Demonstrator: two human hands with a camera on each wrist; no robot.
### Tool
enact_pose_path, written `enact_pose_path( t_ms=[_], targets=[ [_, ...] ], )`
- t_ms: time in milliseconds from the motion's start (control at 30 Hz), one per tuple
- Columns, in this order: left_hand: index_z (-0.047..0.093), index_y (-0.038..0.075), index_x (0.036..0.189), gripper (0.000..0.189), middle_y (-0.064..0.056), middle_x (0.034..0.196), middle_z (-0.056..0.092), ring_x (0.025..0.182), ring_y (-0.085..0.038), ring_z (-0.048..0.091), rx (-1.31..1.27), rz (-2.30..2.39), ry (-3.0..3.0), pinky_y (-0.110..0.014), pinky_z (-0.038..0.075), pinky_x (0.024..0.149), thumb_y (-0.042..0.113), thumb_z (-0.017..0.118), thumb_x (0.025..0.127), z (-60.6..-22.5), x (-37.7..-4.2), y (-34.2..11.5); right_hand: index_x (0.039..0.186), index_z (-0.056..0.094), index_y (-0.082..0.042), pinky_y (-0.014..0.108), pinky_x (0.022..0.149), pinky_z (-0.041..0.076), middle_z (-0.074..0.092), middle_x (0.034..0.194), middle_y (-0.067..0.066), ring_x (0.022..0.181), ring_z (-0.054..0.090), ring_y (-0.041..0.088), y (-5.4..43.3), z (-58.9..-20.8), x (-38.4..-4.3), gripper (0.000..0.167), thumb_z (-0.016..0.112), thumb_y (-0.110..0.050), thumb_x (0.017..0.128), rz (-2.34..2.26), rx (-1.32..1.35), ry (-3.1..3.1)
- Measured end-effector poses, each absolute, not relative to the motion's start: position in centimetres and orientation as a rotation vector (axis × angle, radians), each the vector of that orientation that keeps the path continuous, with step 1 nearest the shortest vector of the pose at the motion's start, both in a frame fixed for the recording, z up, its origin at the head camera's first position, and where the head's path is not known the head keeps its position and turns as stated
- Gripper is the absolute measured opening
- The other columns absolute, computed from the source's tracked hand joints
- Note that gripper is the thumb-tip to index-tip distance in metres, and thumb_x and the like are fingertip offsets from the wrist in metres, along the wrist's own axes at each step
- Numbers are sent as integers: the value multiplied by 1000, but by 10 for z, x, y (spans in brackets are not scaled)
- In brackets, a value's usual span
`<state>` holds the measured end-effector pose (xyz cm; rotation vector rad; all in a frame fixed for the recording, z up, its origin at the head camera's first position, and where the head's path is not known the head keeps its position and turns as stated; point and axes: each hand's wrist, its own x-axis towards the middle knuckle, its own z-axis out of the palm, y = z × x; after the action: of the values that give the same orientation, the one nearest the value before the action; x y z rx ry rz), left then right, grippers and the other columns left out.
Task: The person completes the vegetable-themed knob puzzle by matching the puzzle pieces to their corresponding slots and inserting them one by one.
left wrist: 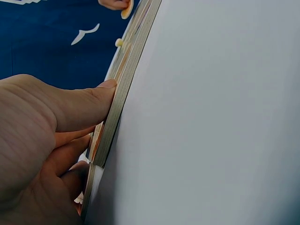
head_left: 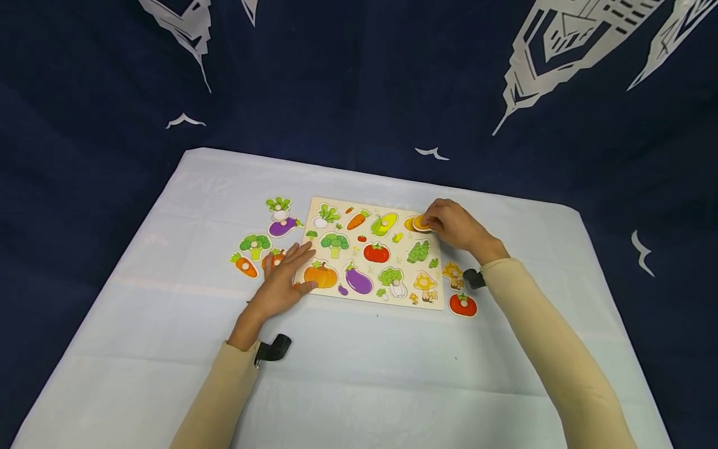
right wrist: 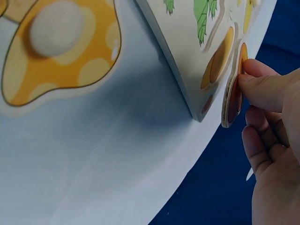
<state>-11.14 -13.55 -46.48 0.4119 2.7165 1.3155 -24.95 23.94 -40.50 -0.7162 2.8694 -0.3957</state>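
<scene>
From my distant seat I see the right hand (head_left: 457, 229) pinching an orange-yellow piece (head_left: 422, 223) between thumb and fingers. This piece is over the far right corner of the puzzle board (head_left: 399, 249), near a printed shape of similar colour (whether it touches the board, I cannot tell). The left hand (head_left: 278, 288) lies at the left side of the board, its fingers apart and mostly straight, the thumb touching the near left part. Beside this hand I notice the broccoli piece (head_left: 255, 244) and the carrot piece (head_left: 245, 266); farther back is the eggplant piece (head_left: 282, 226). To the right of the board, the mushroom piece (head_left: 453, 272) and the tomato piece (head_left: 462, 305) lie on the white cloth (head_left: 348, 374).
</scene>
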Motion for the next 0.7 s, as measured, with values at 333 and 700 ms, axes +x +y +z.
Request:
enact_pose_path(
  t_ms=[333,700],
  targets=[
    [46,-2,147,68,-15,161,36,153,-39,17,413,1320,2710,-64,-14,116,7,76,87,-467,-112,-135,108,73,-6,42,102,49,65,114,8,110,58,26,227,-411,-255,16,63,-2,96,-353,-722,2838],
    [46,-1,148,69,-16,161,35,153,-40,17,420,1309,2719,-65,-13,116,8,76,87,-467,-113,-136,106,74,-6,41,102,49,65,112,8,108,58,25,219,-413,-256,16,62,-1,96,-375,-722,2837]
  ],
)
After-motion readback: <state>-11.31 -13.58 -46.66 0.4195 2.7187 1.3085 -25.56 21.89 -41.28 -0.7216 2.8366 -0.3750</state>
